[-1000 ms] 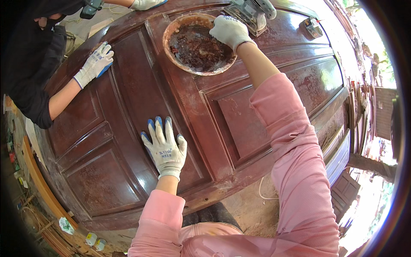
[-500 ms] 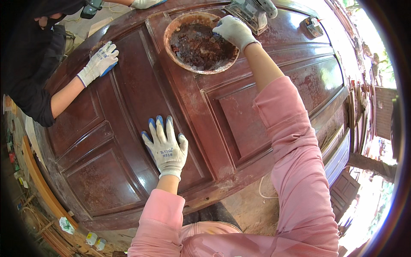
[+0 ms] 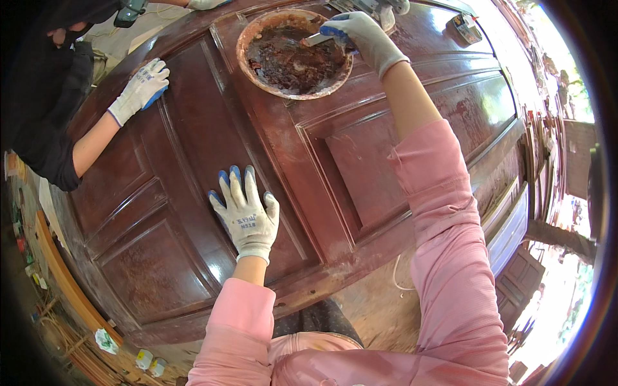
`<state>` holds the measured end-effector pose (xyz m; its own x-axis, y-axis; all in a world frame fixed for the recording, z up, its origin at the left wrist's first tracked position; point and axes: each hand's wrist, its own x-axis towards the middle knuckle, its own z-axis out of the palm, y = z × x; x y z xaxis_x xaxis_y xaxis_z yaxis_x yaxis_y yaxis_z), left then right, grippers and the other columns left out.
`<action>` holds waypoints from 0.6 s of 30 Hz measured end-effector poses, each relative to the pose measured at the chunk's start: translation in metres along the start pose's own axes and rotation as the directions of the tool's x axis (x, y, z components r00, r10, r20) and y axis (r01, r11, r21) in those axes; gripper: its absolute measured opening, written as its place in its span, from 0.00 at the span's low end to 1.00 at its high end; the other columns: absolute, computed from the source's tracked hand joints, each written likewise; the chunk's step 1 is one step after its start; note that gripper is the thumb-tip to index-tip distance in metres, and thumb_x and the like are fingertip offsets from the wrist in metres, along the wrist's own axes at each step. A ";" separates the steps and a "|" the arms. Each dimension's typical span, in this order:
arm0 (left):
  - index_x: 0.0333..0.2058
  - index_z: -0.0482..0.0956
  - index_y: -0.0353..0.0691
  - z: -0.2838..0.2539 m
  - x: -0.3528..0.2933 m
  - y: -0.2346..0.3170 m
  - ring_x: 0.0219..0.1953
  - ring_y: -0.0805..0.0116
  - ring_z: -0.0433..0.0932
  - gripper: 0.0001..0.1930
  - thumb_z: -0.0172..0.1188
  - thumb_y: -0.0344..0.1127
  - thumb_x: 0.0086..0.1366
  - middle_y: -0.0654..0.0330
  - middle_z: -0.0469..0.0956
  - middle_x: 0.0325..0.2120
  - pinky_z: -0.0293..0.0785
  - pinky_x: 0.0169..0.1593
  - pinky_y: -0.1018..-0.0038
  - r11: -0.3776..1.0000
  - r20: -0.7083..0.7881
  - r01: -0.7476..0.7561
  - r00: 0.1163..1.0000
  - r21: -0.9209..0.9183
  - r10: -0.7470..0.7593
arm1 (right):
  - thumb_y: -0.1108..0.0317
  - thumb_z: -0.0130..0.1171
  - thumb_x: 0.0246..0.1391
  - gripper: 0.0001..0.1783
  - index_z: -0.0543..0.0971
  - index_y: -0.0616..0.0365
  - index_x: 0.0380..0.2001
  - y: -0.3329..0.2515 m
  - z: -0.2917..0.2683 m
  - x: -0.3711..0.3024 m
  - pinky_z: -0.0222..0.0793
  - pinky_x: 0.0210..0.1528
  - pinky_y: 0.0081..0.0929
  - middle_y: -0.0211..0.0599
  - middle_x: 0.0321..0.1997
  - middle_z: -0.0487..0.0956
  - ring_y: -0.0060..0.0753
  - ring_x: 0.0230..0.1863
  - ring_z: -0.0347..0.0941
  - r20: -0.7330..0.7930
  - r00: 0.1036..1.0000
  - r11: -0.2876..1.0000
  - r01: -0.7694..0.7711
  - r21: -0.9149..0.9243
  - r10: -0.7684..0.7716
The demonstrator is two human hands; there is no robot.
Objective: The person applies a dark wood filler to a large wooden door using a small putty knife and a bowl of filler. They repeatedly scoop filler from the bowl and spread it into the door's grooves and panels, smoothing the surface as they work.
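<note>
My left hand [image 3: 247, 215], in a white glove with blue fingertips, lies flat with spread fingers on a dark red-brown panelled wooden door [image 3: 360, 177]. Above the right side of a round basin [image 3: 243, 61], my gloved right hand [image 3: 364, 40] is closed around a small flat scraper [image 3: 317, 40]. The scraper's pale blade points left over the basin, its tip smeared reddish brown; the glove hides the handle. Thick, wet-looking dark brown paste [image 3: 290, 64] coats the inside of the basin, which rests on the door.
Across the door at left, a co-worker in black rests a gloved hand [image 3: 141, 89] on the wood. Beyond my right hand lies a power sander [image 3: 388, 11], partly hidden. A small tin [image 3: 465, 29] stands at the far right. Wooden boards [image 3: 74, 276] lie along the lower left.
My right hand has tilted and drawn back a little from the paste, bringing the scraper's blade into sight. The paste looks stirred. My left hand stays flat on the door.
</note>
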<state>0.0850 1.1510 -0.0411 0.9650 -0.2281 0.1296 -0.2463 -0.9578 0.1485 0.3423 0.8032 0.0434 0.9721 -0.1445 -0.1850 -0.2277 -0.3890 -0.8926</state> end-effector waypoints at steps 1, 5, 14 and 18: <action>0.69 0.71 0.43 0.001 0.001 0.004 0.76 0.41 0.59 0.31 0.54 0.46 0.69 0.47 0.65 0.71 0.54 0.73 0.29 1.000 -0.003 -0.006 1.000 -0.009 0.006 | 0.59 0.70 0.62 0.18 0.89 0.62 0.46 0.002 -0.012 -0.009 0.77 0.36 0.23 0.31 0.38 0.85 0.22 0.34 0.80 0.048 0.996 0.995 0.071 0.072 -0.074; 0.68 0.72 0.43 -0.001 0.001 -0.005 0.76 0.41 0.59 0.30 0.54 0.46 0.69 0.47 0.65 0.71 0.54 0.72 0.29 1.000 -0.012 -0.012 1.000 0.020 0.012 | 0.64 0.65 0.66 0.15 0.88 0.64 0.47 -0.032 -0.004 -0.102 0.77 0.41 0.24 0.32 0.38 0.85 0.23 0.38 0.80 0.041 0.991 0.951 0.113 0.289 -0.130; 0.70 0.70 0.43 0.011 -0.001 -0.010 0.75 0.39 0.60 0.30 0.51 0.50 0.73 0.45 0.65 0.70 0.57 0.70 0.28 0.992 -0.095 -0.086 0.991 0.092 0.094 | 0.69 0.62 0.67 0.17 0.86 0.67 0.53 0.004 0.052 -0.396 0.70 0.52 0.19 0.31 0.43 0.84 0.19 0.45 0.75 -0.118 0.959 0.923 -0.210 0.322 0.259; 0.72 0.66 0.49 0.025 -0.003 -0.014 0.75 0.41 0.60 0.31 0.48 0.54 0.76 0.48 0.63 0.72 0.57 0.69 0.29 0.991 -0.127 -0.093 0.986 0.095 0.105 | 0.75 0.62 0.64 0.16 0.86 0.67 0.53 0.032 0.105 -0.494 0.68 0.45 0.18 0.30 0.42 0.81 0.18 0.42 0.73 -0.318 0.867 0.911 -0.299 0.283 0.383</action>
<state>0.0878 1.1603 -0.0682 0.9146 -0.3029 0.2681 -0.3251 -0.9448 0.0415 -0.1392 0.9581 0.0633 0.7376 -0.5639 -0.3714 -0.4817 -0.0539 -0.8747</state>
